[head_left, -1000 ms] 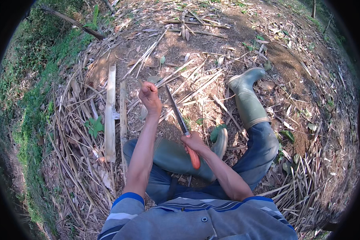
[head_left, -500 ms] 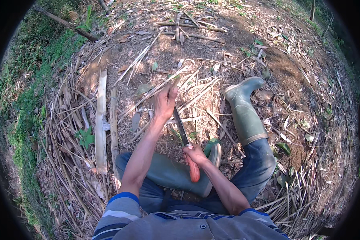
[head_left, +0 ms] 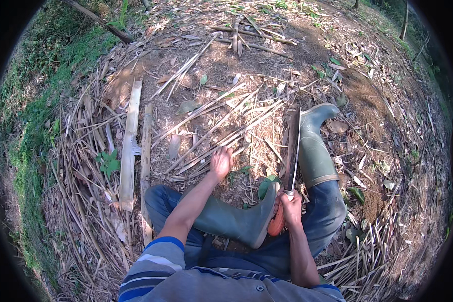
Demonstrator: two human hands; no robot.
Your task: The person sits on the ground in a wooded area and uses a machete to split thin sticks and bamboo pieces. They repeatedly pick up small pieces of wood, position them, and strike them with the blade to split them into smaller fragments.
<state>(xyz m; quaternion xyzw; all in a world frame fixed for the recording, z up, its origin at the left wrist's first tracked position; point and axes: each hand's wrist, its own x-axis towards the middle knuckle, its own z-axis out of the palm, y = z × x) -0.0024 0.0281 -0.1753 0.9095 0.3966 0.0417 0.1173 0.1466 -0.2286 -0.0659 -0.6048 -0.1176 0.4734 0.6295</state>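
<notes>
My right hand (head_left: 289,206) is wrapped round the orange handle of a machete (head_left: 292,151). Its long dark blade points up and away, beside the boot of my outstretched right leg. Low over the ground, my left hand (head_left: 221,162) has its fingers curled down at the near ends of several thin split strips (head_left: 206,143), which look like bamboo. Whether a strip is between those fingers is hidden from view. The strips lie loosely side by side, slanting away to the right.
My green rubber boots (head_left: 314,146) frame the work spot, the left leg folded across. A wide split bamboo piece (head_left: 130,146) and a narrower pole (head_left: 146,151) lie at left. A strip bundle (head_left: 370,256) sits at lower right; crossed sticks (head_left: 251,38) lie farther off.
The machete has swung right, away from my left hand, and its blade now stands over by the right boot. My left hand has come down and nearer, to the strips on the ground.
</notes>
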